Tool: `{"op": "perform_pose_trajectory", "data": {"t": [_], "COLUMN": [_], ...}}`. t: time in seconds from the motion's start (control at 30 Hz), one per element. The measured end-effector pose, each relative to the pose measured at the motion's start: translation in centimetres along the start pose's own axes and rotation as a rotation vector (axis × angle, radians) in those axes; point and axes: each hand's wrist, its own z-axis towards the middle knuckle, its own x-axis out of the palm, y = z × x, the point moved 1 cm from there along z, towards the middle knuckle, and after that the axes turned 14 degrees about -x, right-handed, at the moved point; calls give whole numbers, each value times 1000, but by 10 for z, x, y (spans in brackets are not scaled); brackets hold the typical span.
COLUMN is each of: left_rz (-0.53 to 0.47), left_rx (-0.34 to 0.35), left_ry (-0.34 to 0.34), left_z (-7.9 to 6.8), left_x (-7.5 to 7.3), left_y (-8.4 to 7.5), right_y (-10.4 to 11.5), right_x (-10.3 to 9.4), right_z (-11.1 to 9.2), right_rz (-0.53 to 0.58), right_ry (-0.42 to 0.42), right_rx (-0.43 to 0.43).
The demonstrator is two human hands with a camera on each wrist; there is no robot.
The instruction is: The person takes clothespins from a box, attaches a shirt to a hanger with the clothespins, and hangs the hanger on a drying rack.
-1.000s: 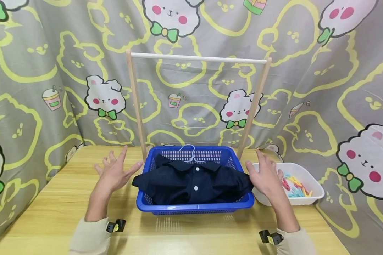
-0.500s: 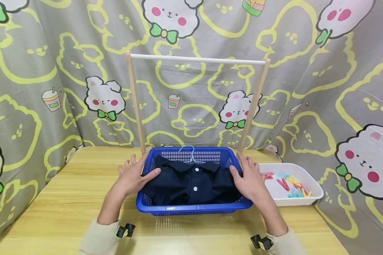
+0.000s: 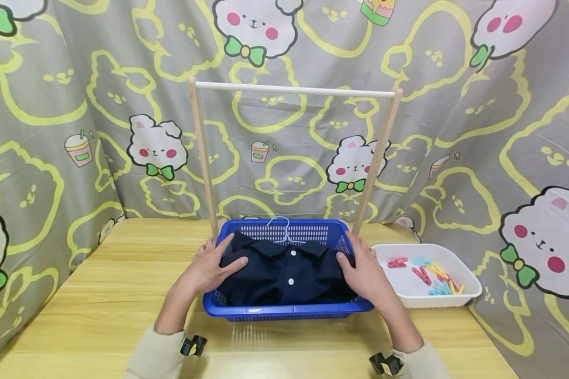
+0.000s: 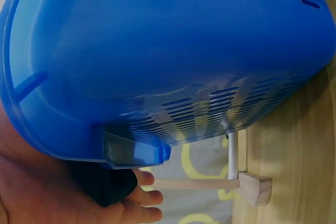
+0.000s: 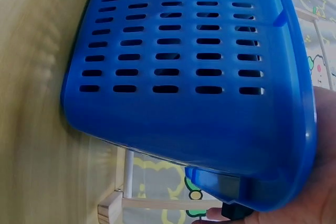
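Head view: we judge the shirt (image 3: 265, 276) light, soft and floppy, not fragile, likely to slump if lifted one-sided; best hold is at both shoulders, or by the hanger (image 3: 287, 231) hook at its collar. It lies in the blue basket (image 3: 289, 309), dark, creased, two white buttons showing. Left hand (image 3: 211, 268) and right hand (image 3: 365, 271) rest on its ends, fingers loosely spread, neither clenched.

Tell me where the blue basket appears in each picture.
Head: blue basket, lower middle.
Left wrist: large, across the upper and middle parts.
Right wrist: large, from the top edge to below the middle.
Shared landmark: the rack with wooden posts, one foot low in each wrist view.
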Motion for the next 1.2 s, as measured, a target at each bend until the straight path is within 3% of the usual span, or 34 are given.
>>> {"op": "perform_pose_trajectory", "data": {"t": [0.17,0.6,0.87,1.2], "left_rz": [39,60,27,-12], "left_rx": [-9,-23,1,20], "left_ry": [-12,-5,-83,-122], "left_z": [2,1,2,4], "left_x": [4,2,1,1], "left_y": [0,-1,-2,-1], "right_y": [1,2,3,2], "right_x": [1,3,3,2], "right_z": [-2,-3,-3,-4], "right_rz": [-29,-58,-59,-64], "right_ry": [52,72,47,18], "right_rx": [10,42,65,51]}}
